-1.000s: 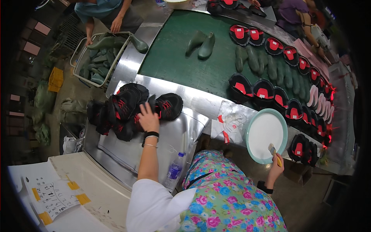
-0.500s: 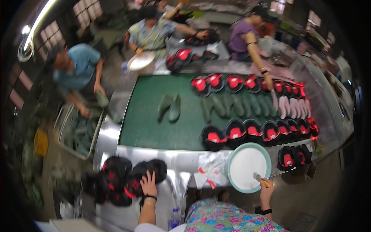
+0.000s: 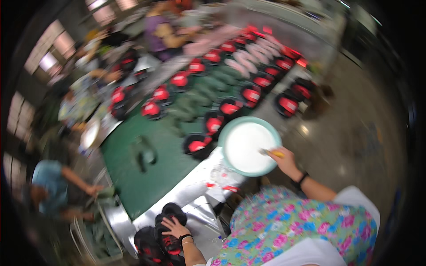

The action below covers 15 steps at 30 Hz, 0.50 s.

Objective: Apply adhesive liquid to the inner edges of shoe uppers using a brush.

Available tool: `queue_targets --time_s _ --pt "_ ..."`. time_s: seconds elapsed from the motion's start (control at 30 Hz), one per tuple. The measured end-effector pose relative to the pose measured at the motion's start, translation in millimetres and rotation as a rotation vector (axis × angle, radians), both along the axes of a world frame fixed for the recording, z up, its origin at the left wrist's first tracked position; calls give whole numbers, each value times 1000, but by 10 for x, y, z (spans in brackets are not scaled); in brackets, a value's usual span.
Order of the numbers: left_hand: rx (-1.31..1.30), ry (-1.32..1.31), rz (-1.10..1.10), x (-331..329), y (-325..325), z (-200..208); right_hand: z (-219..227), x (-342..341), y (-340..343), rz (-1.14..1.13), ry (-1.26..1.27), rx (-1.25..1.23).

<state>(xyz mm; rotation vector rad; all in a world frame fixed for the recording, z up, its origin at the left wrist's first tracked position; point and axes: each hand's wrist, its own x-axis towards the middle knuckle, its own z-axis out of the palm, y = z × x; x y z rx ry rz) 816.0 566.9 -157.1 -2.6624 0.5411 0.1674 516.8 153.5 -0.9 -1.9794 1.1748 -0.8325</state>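
My right hand (image 3: pixel 286 160) is closed round the yellow handle of a brush (image 3: pixel 271 153). The brush's head is over the white contents of a round basin with a pale green rim (image 3: pixel 225 155). Down at the lower left, my left hand (image 3: pixel 176 228) lies with its fingers spread on one of several black-and-red shoe uppers (image 3: pixel 171 244), which are heaped together. Motion blur hides whether the fingertips grip it.
Beyond the basin runs a green belt (image 3: pixel 128 184), bearing rows of black-and-red uppers (image 3: pixel 195 144), green shoe lasts (image 3: pixel 144 153) and pink pieces (image 3: pixel 246 60). A co-worker in blue (image 3: pixel 49 184) bends by a bin (image 3: pixel 100 239). Other people work across the belt.
My view has swung to the right, so the belt now runs diagonally. My right hand still has the brush at the basin, and my left hand stays on the uppers.
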Motion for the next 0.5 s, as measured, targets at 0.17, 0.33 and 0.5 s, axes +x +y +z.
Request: queue_targets --time_s 0.17,0.33,0.5 --pt "206 47 80 86 -103 119 124 -99 32 -57 -50 34" --pt "298 61 -29 164 63 -50 70 -244 -10 -87 -77 -24" --pt "251 35 10 257 247 -186 -60 -247 1 -51 -95 54"
